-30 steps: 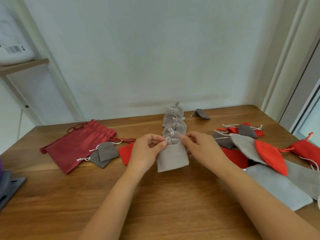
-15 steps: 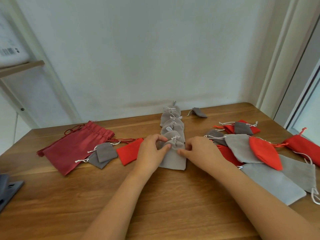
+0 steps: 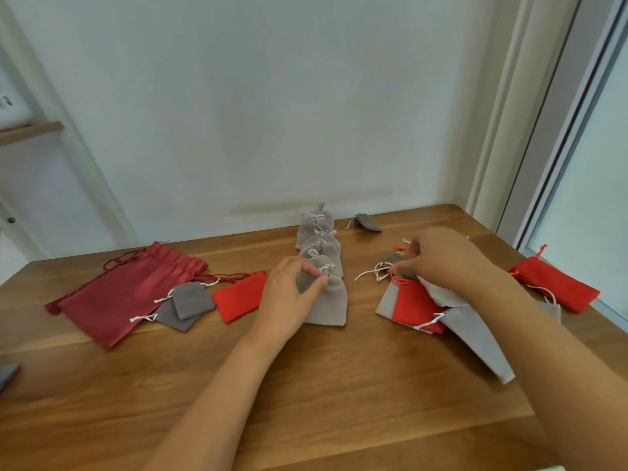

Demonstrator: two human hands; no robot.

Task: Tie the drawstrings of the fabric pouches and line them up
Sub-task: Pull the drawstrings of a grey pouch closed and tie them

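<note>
A light grey pouch (image 3: 328, 302) is pinched at its gathered neck by the left hand (image 3: 289, 294), thumb and fingertips closed narrowly on the fabric just below a small white drawstring knot (image 3: 326, 269). The pouch is laid flat on the wooden table (image 3: 306, 385), its soft, matte body spread square toward the person and its mouth drawn shut. Directly beyond the grip, a line of tied grey pouches (image 3: 319, 241) is seen overlapping toward the wall, each topped by a white knot. The held pouch is set at the near end of that line, its neck against the next one.

Well apart to the right of the grip, the right hand (image 3: 441, 263) is lowered onto a loose pile. Its fingers are curled and pinched at the corded neck of a dark grey pouch (image 3: 394, 258), beside which white cords (image 3: 370, 274) are trailed. Under that hand, a red pouch (image 3: 414, 304) and a long pale grey pouch (image 3: 475, 341) are stacked, and a second red pouch (image 3: 557, 283) is placed farther right near the table's edge.

To the left of the grip, a small red pouch (image 3: 238, 297) is partly covered by the left hand. Beyond it are seen two dark grey pouches (image 3: 190, 304) and a large dark red satin bag (image 3: 125, 290). A lone dark grey pouch (image 3: 368, 223) is seen by the wall.
</note>
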